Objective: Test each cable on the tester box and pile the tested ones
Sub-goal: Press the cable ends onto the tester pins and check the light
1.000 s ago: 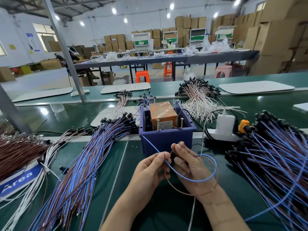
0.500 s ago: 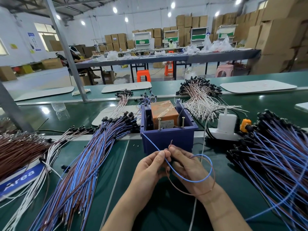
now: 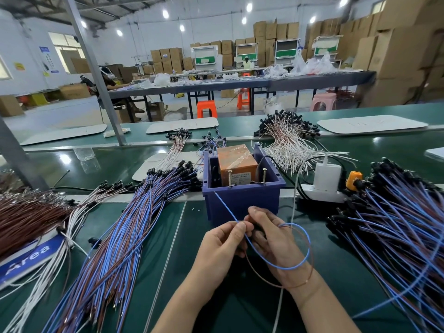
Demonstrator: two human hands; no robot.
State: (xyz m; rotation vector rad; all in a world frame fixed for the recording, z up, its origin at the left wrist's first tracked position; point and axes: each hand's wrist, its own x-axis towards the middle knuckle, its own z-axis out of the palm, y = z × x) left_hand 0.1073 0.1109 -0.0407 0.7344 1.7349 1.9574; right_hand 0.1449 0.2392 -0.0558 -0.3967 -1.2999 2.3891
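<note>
Tester box (image 3: 242,205) sits mid-way along the table (image 3: 336,296), left hand (image 3: 221,246) and right hand (image 3: 274,241) meeting on a cable (image 3: 308,243) just in front. Left pile (image 3: 134,224) on one side, right pile (image 3: 396,224) on the other, power strip (image 3: 324,192) between.

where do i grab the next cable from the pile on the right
Probably pinch one wire just behind its black plug, reaching in from the box side. In the right pile the plugs fan out toward the box, so single ends lie apart there; farther right the wires cross and tangle.
</note>
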